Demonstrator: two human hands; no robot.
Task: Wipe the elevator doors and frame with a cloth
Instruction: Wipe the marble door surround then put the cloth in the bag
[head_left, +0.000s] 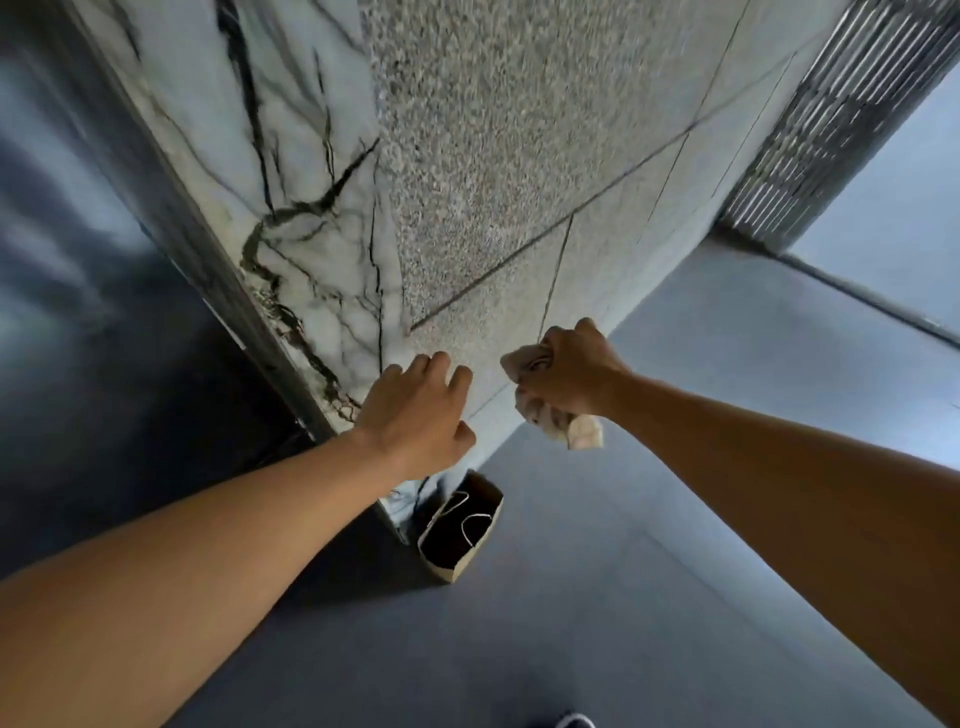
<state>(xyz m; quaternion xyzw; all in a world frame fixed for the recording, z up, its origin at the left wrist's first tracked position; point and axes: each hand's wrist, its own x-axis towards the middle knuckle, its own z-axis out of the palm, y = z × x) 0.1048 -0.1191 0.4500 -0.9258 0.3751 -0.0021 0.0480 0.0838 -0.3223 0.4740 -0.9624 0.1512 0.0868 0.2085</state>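
Observation:
My right hand (574, 371) is clenched around a crumpled pale cloth (566, 423), held in the air in front of the speckled granite wall (519, 156). My left hand (415, 415) reaches forward, fingers loosely spread and holding nothing, over the lower edge of the white marble frame (291, 197) with dark veins. The dark metal elevator door (78, 312) fills the left side, beside the frame. The two hands are a short gap apart.
An open paper bag (462, 530) with white cord handles stands on the grey floor (623, 571) at the foot of the frame. A ribbed metal panel (831, 130) runs at the upper right. A shoe tip (574, 721) shows at the bottom edge.

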